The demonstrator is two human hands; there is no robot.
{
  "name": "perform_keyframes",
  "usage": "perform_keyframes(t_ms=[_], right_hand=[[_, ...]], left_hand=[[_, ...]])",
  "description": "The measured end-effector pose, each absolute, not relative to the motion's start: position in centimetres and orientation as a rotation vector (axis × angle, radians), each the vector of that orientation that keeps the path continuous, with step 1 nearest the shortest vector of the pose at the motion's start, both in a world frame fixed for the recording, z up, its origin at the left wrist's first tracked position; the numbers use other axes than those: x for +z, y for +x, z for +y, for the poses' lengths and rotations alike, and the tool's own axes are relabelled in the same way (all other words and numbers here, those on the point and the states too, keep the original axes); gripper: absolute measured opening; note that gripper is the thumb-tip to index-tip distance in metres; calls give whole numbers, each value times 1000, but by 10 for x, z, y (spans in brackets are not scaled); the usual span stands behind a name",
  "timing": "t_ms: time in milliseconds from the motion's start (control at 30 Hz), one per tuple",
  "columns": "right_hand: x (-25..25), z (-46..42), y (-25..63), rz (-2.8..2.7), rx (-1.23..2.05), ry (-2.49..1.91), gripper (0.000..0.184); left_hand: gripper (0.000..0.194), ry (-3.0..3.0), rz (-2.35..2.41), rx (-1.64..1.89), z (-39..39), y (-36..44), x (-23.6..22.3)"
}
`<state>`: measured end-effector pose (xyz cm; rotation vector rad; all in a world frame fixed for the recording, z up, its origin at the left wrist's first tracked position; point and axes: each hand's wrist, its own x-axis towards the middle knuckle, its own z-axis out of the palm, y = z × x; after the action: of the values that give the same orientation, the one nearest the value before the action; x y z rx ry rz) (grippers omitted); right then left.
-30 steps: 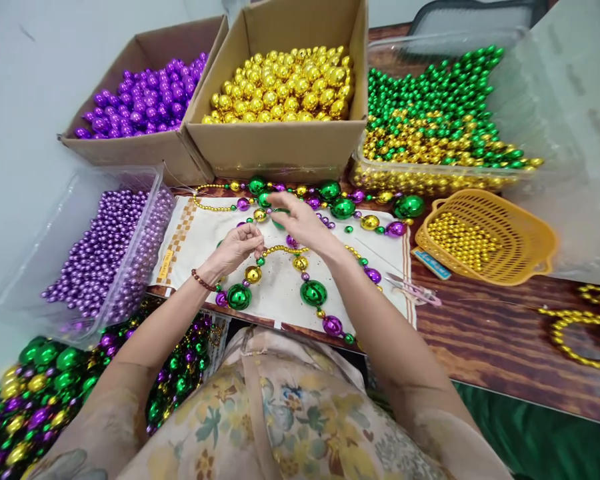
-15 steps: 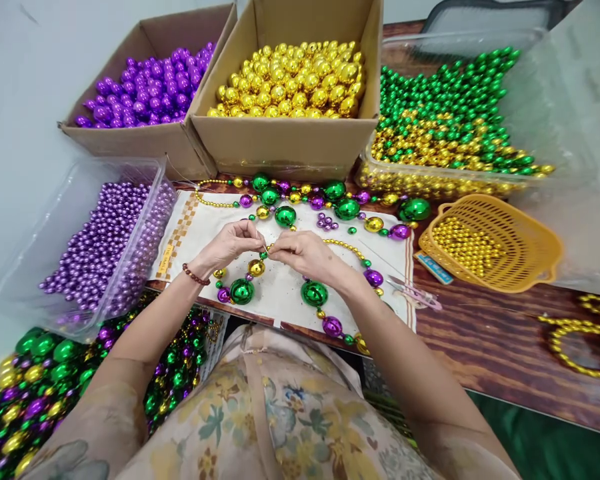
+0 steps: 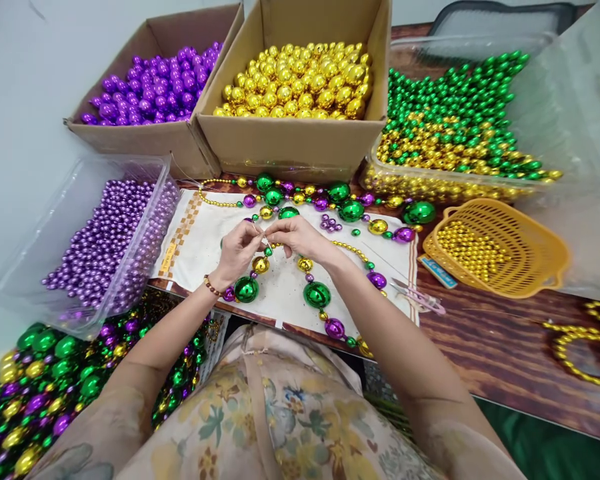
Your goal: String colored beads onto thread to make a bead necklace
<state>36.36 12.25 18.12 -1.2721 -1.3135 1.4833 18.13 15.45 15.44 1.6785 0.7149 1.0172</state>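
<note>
Over the white cloth [image 3: 290, 307], both hands meet at the end of a bead necklace. My left hand [image 3: 239, 252], with a brown bead bracelet at the wrist, pinches a thin pale string [image 3: 267, 241]. Fingertips of my right hand [image 3: 299, 237] are closed on the same string, almost touching the left ones. Just below hangs a small green bead, then a gold bead [image 3: 261, 265] and a large green bead [image 3: 247, 289]. The necklace's other side, with another large green bead [image 3: 317, 295], lies under my right forearm. Fingers partly hide the string.
Boxes of purple beads [image 3: 150, 87] and gold beads [image 3: 300, 77] stand behind. Clear tubs hold small purple beads [image 3: 105, 233] and green-gold beads [image 3: 450, 120]. At right are a yellow basket [image 3: 540, 260] and pink-handled snips [image 3: 425, 301]. Another necklace [image 3: 351, 211] lies across the cloth's back.
My left hand has turned more upright and my right hand has risen slightly, the fingertips drawing closer together. The gold bead beneath my right hand now shows. The whole view has shifted slightly.
</note>
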Motion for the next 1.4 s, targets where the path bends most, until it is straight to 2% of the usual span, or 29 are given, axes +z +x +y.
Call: perform_keyframes(t_ms=[200, 400, 533, 633, 733, 867, 1033, 1267, 1400], right_hand=[[187, 127, 362, -1371, 1436, -1347, 11], [182, 107, 387, -1523, 852, -1661, 9], [171, 83, 400, -1045, 1121, -1244, 8], [163, 73, 394, -665, 1324, -861, 15], [154, 74, 384, -493, 1421, -689, 21], [140, 81, 383, -535, 1391, -798, 22], [132, 85, 395, -739, 1343, -994, 26], [181, 104, 391, -900, 1405, -980, 22], [197, 124, 368, -844, 1425, -1013, 16]], left_hand=[[21, 1733, 723, 1172, 151, 190, 144], [24, 1529, 828, 1180, 151, 191, 147], [27, 1301, 808, 1084, 152, 191, 151], [32, 1061, 747, 1034, 152, 194, 153], [32, 894, 711, 984, 152, 198, 155], [30, 900, 636, 929, 151, 203, 152], [36, 1001, 622, 861, 155, 204, 141], [35, 1190, 619, 657, 164, 201, 146], [32, 1235, 614, 665, 161, 199, 153]])
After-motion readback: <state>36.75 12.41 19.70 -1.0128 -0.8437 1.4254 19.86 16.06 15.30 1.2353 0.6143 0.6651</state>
